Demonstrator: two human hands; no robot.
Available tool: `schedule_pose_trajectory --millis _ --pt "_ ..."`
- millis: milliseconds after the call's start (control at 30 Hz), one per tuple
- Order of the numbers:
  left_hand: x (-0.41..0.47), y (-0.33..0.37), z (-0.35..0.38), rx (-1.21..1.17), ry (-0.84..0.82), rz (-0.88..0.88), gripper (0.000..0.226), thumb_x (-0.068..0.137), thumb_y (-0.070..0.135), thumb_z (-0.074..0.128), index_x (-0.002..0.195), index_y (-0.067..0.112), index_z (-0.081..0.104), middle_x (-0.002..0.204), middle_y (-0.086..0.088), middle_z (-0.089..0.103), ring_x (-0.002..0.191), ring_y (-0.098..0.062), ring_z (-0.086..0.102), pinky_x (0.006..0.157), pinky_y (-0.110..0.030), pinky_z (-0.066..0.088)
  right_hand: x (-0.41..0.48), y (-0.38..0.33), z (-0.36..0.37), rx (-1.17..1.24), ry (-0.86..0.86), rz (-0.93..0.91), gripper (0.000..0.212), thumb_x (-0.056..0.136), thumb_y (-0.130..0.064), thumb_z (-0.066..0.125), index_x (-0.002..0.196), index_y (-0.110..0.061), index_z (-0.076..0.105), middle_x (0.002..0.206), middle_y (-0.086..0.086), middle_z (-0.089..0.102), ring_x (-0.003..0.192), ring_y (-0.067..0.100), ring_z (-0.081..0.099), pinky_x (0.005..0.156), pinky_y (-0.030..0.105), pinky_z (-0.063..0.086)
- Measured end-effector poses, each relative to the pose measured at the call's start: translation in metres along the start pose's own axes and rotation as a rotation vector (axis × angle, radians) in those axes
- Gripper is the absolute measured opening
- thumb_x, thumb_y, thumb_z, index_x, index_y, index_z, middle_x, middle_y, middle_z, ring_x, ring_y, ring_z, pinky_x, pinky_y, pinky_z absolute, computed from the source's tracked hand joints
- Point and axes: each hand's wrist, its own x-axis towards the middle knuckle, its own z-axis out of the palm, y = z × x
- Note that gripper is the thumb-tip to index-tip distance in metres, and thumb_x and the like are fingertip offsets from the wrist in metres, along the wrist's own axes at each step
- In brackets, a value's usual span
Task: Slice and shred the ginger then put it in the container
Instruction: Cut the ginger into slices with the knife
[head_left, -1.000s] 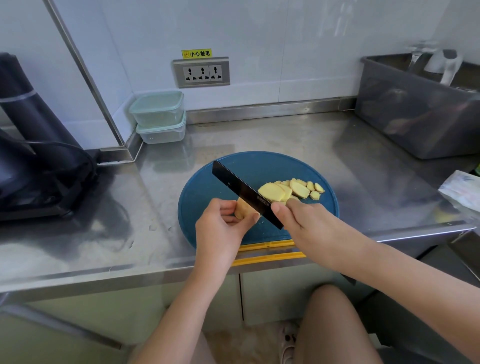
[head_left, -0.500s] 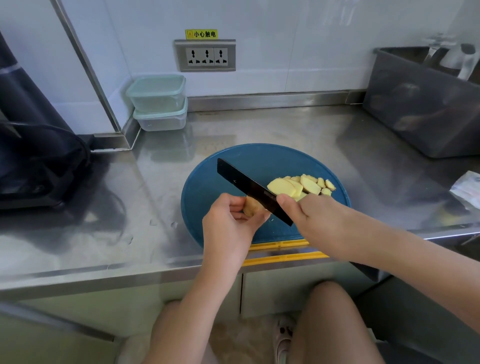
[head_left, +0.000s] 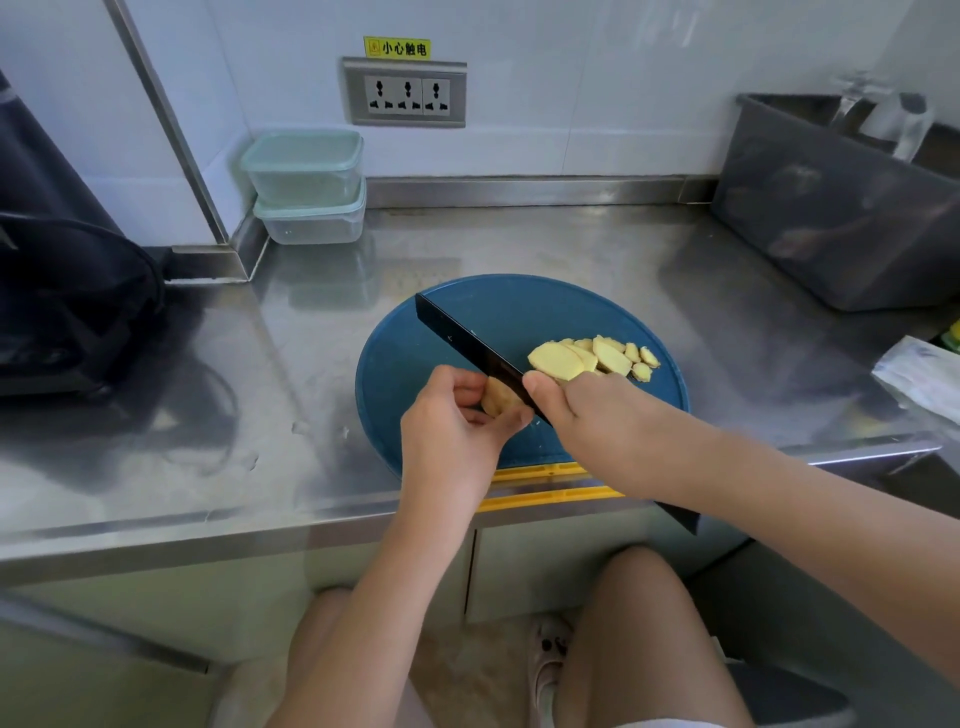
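Both hands were closed, the left hand (head_left: 457, 415) pinching the small, firm, slippery pale-yellow ginger stub (head_left: 496, 397) on the round blue cutting board (head_left: 415, 384), the right hand (head_left: 592, 415) gripping the black-bladed knife (head_left: 467, 343), so fingertips were judged best kept curled back.

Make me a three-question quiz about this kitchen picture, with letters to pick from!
1. Where do the cut ginger slices lie?
A on the board, right of the knife
B in a tub
C on the floor

2. What colour is the cutting board?
A red
B blue
C white

3. What does the left hand hold?
A a spoon
B nothing
C the ginger chunk

Answers: 1 A, the slices sit past the knife held by the right hand; 2 B, the round board is blue; 3 C, the fingers pinch the chunk.
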Motion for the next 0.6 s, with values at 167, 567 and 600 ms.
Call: schedule_pose_trajectory --millis 167,567,600 --pt "0.0 0.0 0.0 0.013 -0.007 0.007 0.037 0.07 0.033 0.08 0.096 0.024 0.055 0.081 0.019 0.057 0.069 0.007 0.055 0.059 0.001 0.041 -0.022 0.005 -0.012 0.074 -0.049 0.083 0.038 0.102 -0.04 0.012 0.069 -0.034 0.028 0.067 0.002 0.044 0.06 0.014 0.048 0.064 0.037 0.045" --pt "-0.001 0.0 0.003 0.041 0.016 0.028 0.037 0.072 0.034 0.079 0.096 0.024 0.053 0.08 0.02 0.056 0.069 0.004 0.057 0.059 -0.001 0.042 -0.023 0.012 -0.005 -0.011 -0.042 0.066 0.055 0.1 -0.046 0.01 0.065 -0.015 0.038 0.063 0.002 0.045 0.053 0.01 0.039 0.052 0.02 0.034" --pt "0.0 -0.003 0.003 0.046 0.011 0.022 0.036 0.073 0.034 0.079 0.097 0.024 0.053 0.08 0.02 0.056 0.069 0.003 0.057 0.06 -0.001 0.042 -0.021 0.01 -0.004 -0.014 -0.044 0.052 0.054 0.1 -0.045 0.01 0.065 -0.015 0.038 0.063 0.001 0.045 0.053 0.01 0.039 0.052 0.02 0.033"
